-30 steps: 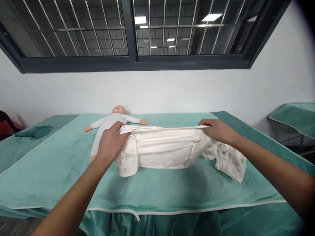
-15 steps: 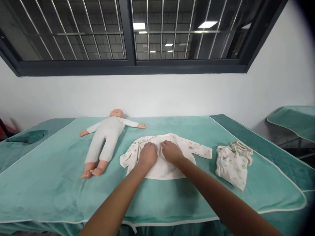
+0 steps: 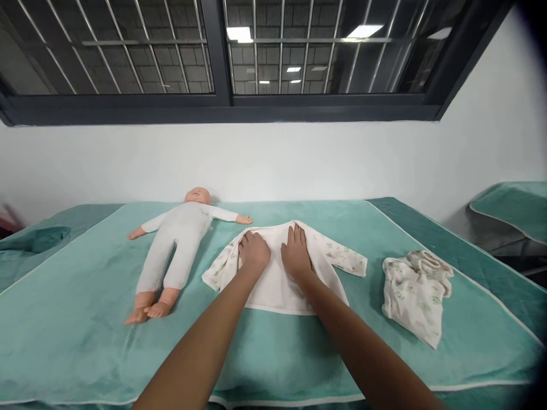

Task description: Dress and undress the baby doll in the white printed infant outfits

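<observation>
A white baby top (image 3: 277, 290) with patterned sleeves lies spread out on the green bed cover, its front opened to the plain inner side. On its left part rests my left hand (image 3: 255, 250), fingers bent and a little apart, tips against the cloth. My right hand (image 3: 296, 251) presses on the upper middle of the top with its fingers stretched out. A baby doll (image 3: 182, 233) in a white bodysuit lies on its back to the left. To the right sits another patterned baby garment (image 3: 414, 296), bunched and folded.
The green cover (image 3: 85, 296) with white piping spreads over the bed up to the white wall (image 3: 273, 159). Above is a dark-framed window (image 3: 231, 105) with metal bars. Another green-covered surface (image 3: 513, 208) stands at the far right.
The top, held stretched in the air by both hands, has come down onto the cover. My hands have since moved slightly outward and up on it, and the right fingers have straightened.
</observation>
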Tool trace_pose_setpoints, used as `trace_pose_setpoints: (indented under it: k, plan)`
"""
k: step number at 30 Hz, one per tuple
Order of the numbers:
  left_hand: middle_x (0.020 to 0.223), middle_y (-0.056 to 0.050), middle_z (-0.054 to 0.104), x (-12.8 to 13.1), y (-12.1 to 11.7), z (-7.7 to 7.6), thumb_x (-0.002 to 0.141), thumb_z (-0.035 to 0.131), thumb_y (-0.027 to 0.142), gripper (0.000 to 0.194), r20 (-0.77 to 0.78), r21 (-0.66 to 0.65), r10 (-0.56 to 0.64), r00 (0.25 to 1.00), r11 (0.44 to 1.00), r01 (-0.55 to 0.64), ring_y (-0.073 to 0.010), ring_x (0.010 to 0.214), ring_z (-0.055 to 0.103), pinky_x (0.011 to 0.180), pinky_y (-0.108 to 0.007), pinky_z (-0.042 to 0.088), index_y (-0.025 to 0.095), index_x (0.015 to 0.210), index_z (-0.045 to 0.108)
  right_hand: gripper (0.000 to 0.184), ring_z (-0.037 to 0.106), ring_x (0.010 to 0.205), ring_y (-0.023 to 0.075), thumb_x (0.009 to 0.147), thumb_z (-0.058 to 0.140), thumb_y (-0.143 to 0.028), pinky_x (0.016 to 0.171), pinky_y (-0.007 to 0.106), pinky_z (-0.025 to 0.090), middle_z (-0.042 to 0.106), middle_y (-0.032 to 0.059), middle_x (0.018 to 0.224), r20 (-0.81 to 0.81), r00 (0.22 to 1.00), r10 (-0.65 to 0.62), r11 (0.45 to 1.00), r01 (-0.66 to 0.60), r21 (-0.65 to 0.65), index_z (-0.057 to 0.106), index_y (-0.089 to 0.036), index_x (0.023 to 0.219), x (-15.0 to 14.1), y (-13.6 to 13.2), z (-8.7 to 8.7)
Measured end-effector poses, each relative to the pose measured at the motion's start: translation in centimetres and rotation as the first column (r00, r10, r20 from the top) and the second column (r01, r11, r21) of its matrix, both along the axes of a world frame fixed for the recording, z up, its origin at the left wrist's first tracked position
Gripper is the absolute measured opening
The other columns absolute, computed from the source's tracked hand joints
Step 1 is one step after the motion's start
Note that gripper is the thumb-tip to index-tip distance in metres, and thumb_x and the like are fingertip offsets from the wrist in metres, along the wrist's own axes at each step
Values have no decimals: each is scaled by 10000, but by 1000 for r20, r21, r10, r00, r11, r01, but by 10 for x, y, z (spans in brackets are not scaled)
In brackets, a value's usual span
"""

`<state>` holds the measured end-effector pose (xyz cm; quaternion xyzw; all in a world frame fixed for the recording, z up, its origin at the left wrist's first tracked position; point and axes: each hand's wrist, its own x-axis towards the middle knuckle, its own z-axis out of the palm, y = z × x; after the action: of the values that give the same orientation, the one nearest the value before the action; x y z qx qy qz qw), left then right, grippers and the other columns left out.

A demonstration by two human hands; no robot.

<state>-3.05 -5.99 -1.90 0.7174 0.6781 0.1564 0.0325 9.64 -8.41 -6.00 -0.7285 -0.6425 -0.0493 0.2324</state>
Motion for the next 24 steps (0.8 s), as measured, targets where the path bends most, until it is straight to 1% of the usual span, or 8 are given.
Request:
trace_pose_setpoints:
  k: [2,4,9,12,15,19,21,24]
  plan:
    - [1431,-223,447,-3,6,-2,934,388,243,403,41,30,30,999,999,-31,-336,1357,387,1090,-461,334,71,1271,527,606,98,1502,277,930,336,-183,1218,439,160,203,203,1603,0,999,47,995,-47,84,271,27,1495,0,0,-3]
    - [1432,-229,444,-2,13,-3,940,383,246,418,89,41,72,993,996,-75,-325,1369,378,1100,-437,326,59,1295,501,609,107,1501,273,933,340,-198,1215,450,180,212,206,1600,1,996,85,991,-85,107,272,26,1495,3,2,-4]
    - [1281,-236,568,18,36,-2,868,374,56,394,215,24,183,959,981,-193,-274,1223,544,1008,-356,409,32,1234,518,596,152,1492,293,948,345,-224,1214,451,173,227,240,1585,17,994,104,992,-105,63,305,62,1470,10,16,-4]
    - [1280,-239,570,31,43,-4,871,343,33,419,262,50,215,941,971,-235,-262,1215,556,985,-351,424,31,1264,485,584,177,1486,292,958,337,-237,1209,438,184,241,237,1581,4,996,87,994,-87,61,323,56,1462,17,26,-6]
    - [1323,-225,549,32,43,-10,924,341,119,398,257,101,168,952,975,-199,-270,1249,527,1022,-367,403,52,1296,465,586,209,1478,272,966,328,-255,1203,428,199,258,215,1582,-3,996,88,994,-87,59,313,26,1480,28,34,-10]
    - [1414,-207,490,20,44,-17,960,340,225,457,187,142,66,980,985,-93,-281,1323,458,1071,-385,368,74,1388,387,610,204,1480,252,966,327,-274,1213,400,167,243,184,1597,-29,996,84,996,-83,23,278,13,1501,43,45,-11]
    - [1445,-211,462,13,49,-20,963,345,254,489,138,128,36,990,990,-54,-308,1360,411,1098,-426,340,76,1417,361,626,175,1490,240,968,325,-288,1219,376,143,203,163,1613,-38,996,84,996,-85,-23,245,3,1517,45,50,-11]
    - [1385,-233,516,6,55,-26,966,351,305,476,61,53,9,998,999,-12,-361,1320,448,1077,-498,353,69,1369,444,627,188,1486,237,975,310,-310,1216,358,143,213,157,1612,-46,996,73,992,-77,-99,254,2,1516,44,54,-11]
